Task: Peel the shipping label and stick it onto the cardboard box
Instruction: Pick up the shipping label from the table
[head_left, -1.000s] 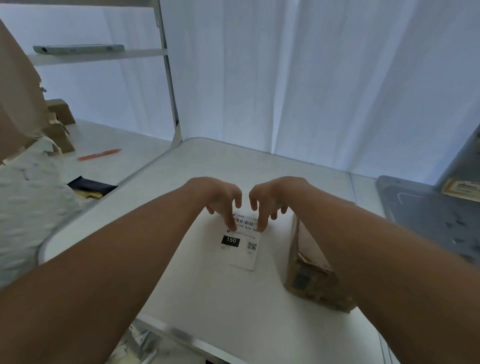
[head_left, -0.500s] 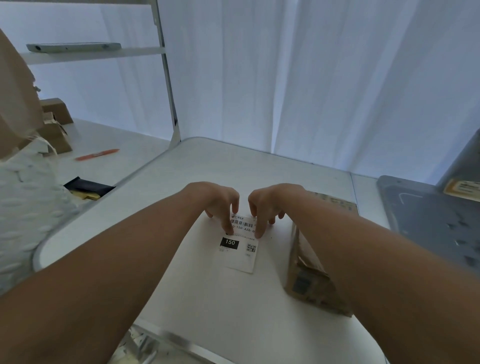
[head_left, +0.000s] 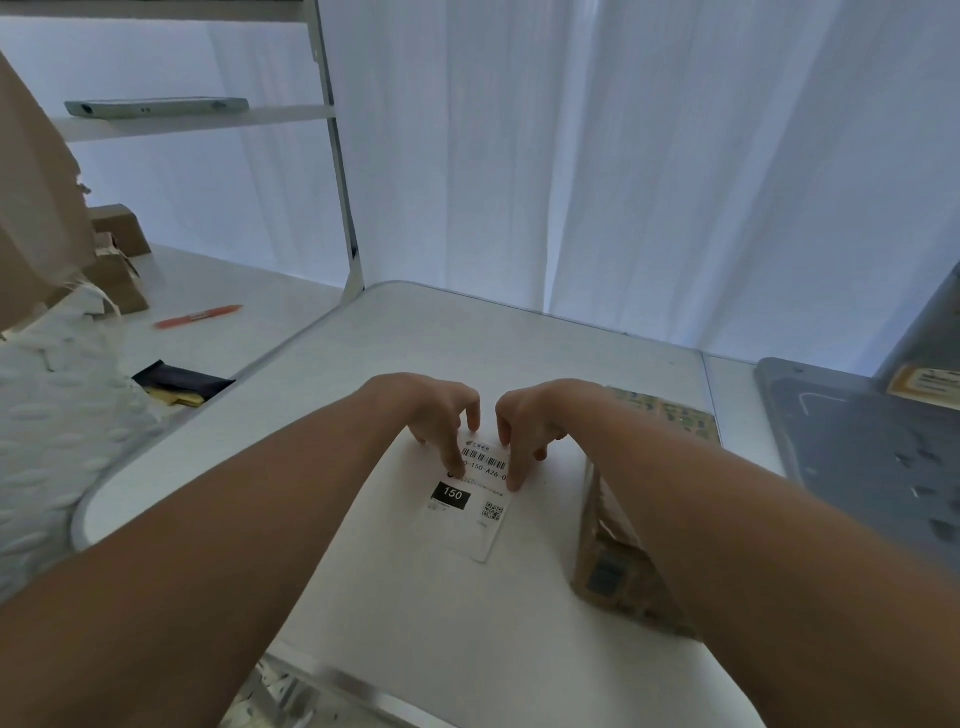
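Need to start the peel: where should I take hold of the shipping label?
Judging by its pose, take a far corner of the shipping label, from above. It lies flat on the table; left hand and right hand fingertips already rest there. Near end is free.

Hidden from you, or too small to read

Your right forearm (head_left: 727, 545) covers much of the cardboard box (head_left: 618, 582); your fingertips (head_left: 456, 470) mask the shipping label (head_left: 470, 499)'s far edge; its small print is unreadable.

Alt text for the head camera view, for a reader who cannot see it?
Both hands, left hand and right hand, press fingertips on a shipping label lying flat on a white table. A cardboard box sits right of it, under the right forearm.
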